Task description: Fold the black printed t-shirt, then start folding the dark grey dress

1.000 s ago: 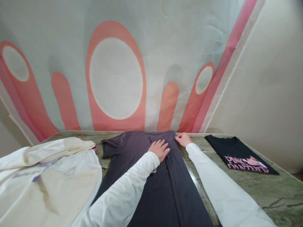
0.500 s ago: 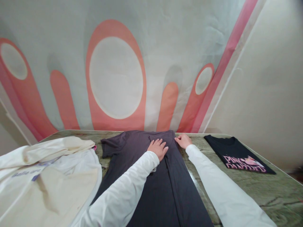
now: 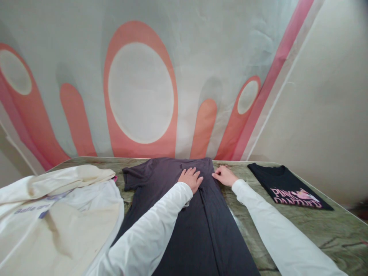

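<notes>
Looks like a dk grey T-shirt (image 3: 189,230), lying flat on a wood-grain tabletop (image 3: 330,234), w/ a short sleeve (image 3: 133,178) out to the left and a long fold down the right. Soft, matte, lightly creased (a bit purplish nr the top). Topped by the L hand (image 3: 191,179), fingers open, spread; at right edge, met by the R hand (image 3: 225,176), fingers bent, can't tell if gripping cloth.

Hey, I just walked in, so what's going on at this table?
A person is handling a dark T-shirt spread on the table, one side folded inward. Their left hand lies flat on it near the top; their right hand is at its right edge, though whether it grips the fabric is unclear. A folded black T-shirt with pink lettering lies to the right, and cream fabric to the left.
</notes>
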Available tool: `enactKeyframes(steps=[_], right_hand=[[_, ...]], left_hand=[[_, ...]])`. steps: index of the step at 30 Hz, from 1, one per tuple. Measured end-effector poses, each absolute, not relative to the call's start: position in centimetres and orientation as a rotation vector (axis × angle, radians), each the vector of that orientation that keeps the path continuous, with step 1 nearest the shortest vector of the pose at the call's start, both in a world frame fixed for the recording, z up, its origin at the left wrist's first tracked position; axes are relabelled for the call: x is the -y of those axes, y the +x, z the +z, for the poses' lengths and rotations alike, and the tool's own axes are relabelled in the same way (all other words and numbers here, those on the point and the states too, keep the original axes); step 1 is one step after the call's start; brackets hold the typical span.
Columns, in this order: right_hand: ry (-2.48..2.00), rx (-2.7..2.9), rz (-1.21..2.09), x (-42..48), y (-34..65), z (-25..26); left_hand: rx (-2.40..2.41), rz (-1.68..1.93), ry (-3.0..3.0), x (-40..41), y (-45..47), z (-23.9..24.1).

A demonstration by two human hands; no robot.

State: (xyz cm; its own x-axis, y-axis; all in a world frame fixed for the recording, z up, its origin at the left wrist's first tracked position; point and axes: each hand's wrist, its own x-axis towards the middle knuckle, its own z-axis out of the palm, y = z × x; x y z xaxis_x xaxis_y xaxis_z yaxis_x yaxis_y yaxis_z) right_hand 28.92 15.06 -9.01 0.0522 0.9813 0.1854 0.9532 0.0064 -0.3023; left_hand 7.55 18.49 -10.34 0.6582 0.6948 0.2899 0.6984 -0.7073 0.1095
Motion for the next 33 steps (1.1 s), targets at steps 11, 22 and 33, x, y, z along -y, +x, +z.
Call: enactKeyframes(steps=[11, 22, 33], right_hand=[[-1.993, 1.871, 0.023, -14.8, 30.2, -8.9], [-1.748, 2.026, 0.273, -14.6, 29.8, -8.6], [-1.903, 1.680, 0.175, -14.8, 31.5, -9.1]], left_hand=[[1.199, -0.480, -2.849, -18.4, 7.5, -10.2], [1.207, -0.477, -2.851, -18.4, 7.5, -10.0], [1.333, -0.583, -3.016, -19.1, 7.3, -8.1]])
